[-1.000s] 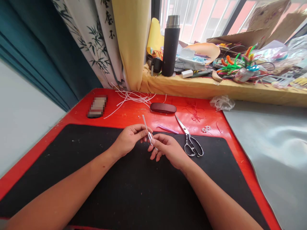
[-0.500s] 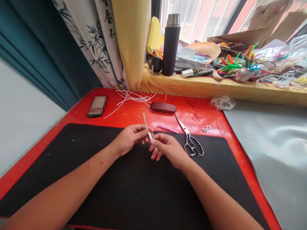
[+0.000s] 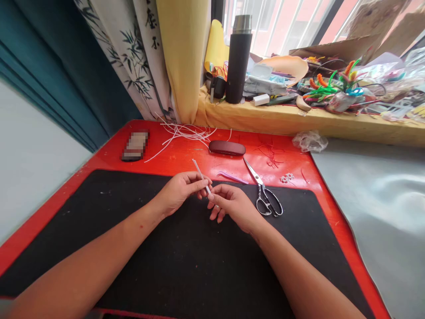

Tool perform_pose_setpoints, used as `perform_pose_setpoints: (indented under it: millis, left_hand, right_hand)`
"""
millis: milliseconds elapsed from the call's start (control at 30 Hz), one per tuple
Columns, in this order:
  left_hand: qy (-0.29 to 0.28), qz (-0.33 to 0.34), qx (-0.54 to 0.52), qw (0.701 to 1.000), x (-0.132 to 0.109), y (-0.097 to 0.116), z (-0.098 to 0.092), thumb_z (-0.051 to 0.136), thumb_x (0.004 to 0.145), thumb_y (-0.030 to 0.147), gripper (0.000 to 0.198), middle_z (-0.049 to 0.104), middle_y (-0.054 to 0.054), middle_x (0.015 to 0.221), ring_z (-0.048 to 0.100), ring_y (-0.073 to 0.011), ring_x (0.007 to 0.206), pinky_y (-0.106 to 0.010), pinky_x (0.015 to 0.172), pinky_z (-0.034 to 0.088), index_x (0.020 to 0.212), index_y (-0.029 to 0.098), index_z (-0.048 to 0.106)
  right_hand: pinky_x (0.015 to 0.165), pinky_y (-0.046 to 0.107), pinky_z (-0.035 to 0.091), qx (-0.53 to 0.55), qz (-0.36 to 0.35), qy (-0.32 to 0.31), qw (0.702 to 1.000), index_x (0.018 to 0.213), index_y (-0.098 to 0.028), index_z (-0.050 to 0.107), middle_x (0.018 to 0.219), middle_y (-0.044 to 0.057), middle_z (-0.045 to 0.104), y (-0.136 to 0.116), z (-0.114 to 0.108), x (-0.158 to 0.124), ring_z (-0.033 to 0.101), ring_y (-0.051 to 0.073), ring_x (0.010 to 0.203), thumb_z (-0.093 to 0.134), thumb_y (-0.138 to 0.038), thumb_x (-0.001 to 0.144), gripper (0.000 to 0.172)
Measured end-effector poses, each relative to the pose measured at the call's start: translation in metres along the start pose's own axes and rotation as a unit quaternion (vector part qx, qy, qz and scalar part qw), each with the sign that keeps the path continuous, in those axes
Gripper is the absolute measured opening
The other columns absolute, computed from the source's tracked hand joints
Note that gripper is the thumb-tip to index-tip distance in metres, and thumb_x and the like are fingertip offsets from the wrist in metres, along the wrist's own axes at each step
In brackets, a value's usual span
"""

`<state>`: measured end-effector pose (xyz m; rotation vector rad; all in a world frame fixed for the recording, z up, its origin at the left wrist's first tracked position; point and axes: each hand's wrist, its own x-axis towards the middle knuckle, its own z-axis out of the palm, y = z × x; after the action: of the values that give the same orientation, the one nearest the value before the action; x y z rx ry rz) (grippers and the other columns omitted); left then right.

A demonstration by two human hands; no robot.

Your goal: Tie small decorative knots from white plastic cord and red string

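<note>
Over the black mat (image 3: pixel 186 266), both my hands meet at a thin white strip (image 3: pixel 198 170). My left hand (image 3: pixel 184 188) pinches it between thumb and fingers, and its upper end sticks up and to the left. My right hand (image 3: pixel 232 204) grips the lower part with thumb and forefinger, its other fingers curled loosely beneath. The strip's lower end is mostly covered by the right fingers. Metal scissors (image 3: pixel 263 190) lie slightly open to the right of my right hand. Purple tweezers (image 3: pixel 232 178) rest just beyond the hands.
On the red table (image 3: pixel 186 156) are loose white strips (image 3: pixel 186 133), a maroon case (image 3: pixel 227 148), a blurred-out phone-like object (image 3: pixel 135 146), red threads (image 3: pixel 271 155) and a small beaded piece (image 3: pixel 287 177). A black thermos (image 3: pixel 238 66) stands on the cluttered sill. A grey sheet (image 3: pixel 375 199) covers the right side.
The strip's free end has tipped further left and shows more of its length. The wider white part between my fingertips now looks narrower. Both hands stay nearly in place.
</note>
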<state>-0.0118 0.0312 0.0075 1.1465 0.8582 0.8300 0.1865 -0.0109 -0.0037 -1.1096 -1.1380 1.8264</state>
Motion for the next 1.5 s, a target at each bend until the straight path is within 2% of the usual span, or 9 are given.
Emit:
perform_pose_setpoints:
  millis: [433, 767, 1500]
  left_hand:
    - [0.056, -0.027, -0.05, 0.997, 0.001, 0.0013, 0.0006, 0.093, 0.072, 0.038, 0.03, 0.077, -0.008, 0.081, 0.069, -0.0162, 0.073, -0.026, 0.068, 0.056, 0.086, 0.014, 0.082]
    - [0.127, -0.001, -0.075, 0.989, 0.0048, -0.0006, -0.0037, 0.091, 0.074, 0.033, 0.025, 0.075, -0.007, 0.084, 0.068, -0.0148, 0.075, -0.024, 0.07, 0.057, 0.086, 0.012, 0.082]
    - [0.152, 0.011, -0.068, 0.986, 0.0057, -0.001, -0.0034, 0.092, 0.071, 0.03, 0.025, 0.076, -0.007, 0.086, 0.068, -0.015, 0.073, -0.028, 0.072, 0.058, 0.086, 0.013, 0.082]
  right_hand:
    - [0.044, 0.019, 0.053, 0.011, 0.006, 0.009, 1.0, 0.101, -0.017, 0.068, 0.081, 0.001, 0.069, -0.0026, 0.0003, -0.001, 0.073, 0.014, 0.057, 0.078, -0.059, 0.086, 0.046]
    - [0.04, 0.019, 0.052, 0.022, 0.019, 0.017, 0.999, 0.101, -0.017, 0.068, 0.079, 0.001, 0.069, -0.0017, -0.0028, -0.0003, 0.073, 0.015, 0.056, 0.076, -0.06, 0.087, 0.046]
    - [0.04, 0.02, 0.052, 0.023, 0.012, 0.038, 0.999, 0.089, -0.018, 0.065, 0.072, 0.0, 0.068, -0.0018, -0.0009, -0.0004, 0.071, 0.015, 0.055, 0.079, -0.053, 0.082, 0.039]
